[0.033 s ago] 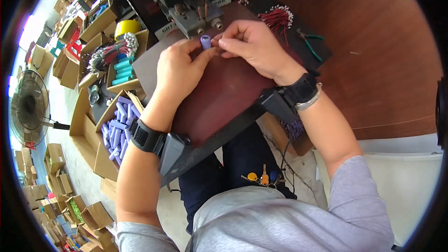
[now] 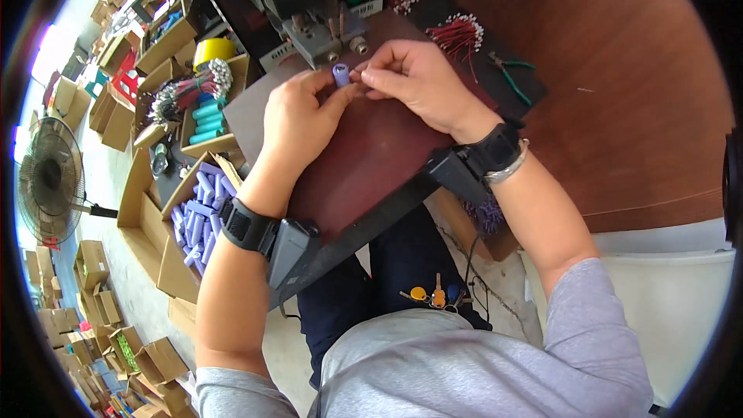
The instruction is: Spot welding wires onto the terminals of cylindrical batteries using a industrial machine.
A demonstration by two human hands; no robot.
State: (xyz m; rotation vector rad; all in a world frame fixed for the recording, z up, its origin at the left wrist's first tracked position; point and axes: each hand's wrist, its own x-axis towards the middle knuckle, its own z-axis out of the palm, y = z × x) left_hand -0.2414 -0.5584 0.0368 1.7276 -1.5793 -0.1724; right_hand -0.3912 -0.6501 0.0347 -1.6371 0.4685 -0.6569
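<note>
Nothing differs from the earlier frame: both hands are in the same spot, same grip. My left hand [image 2: 298, 112] pinches a small purple cylinder cell [image 2: 340, 74] between thumb and fingers, end-on toward me, smooth plastic sleeve, pale ring on the top. My right hand [image 2: 418, 77] is closed narrow, fingertips touching the cell from the right side; whether it holds something thin there I cannot tell. The cell sits between both hands, just above the dark reddish-brown surface [image 2: 371, 155], flat and matte.

Just beyond the fingertips is a grey metal machine [image 2: 325, 31], boxy, with small upright pins. To the right of my right hand is a bundle of red wires [image 2: 458, 33] with pale tips, and further right green-handled pliers [image 2: 511, 76] on the wood-look top. Black wristbands with box units are on both wrists.

Left of my left hand, below the surface edge, is an open cardboard box [image 2: 166, 251] filled with loose purple cells [image 2: 200, 213], same shape as the one I hold. Beyond it another cardboard tray holds teal cylinders [image 2: 205, 122] and a bunch of wires. A yellow tape roll [image 2: 213, 49] is farther out. Far left on the floor: a standing fan [image 2: 48, 182] and many small brown cartons.
</note>
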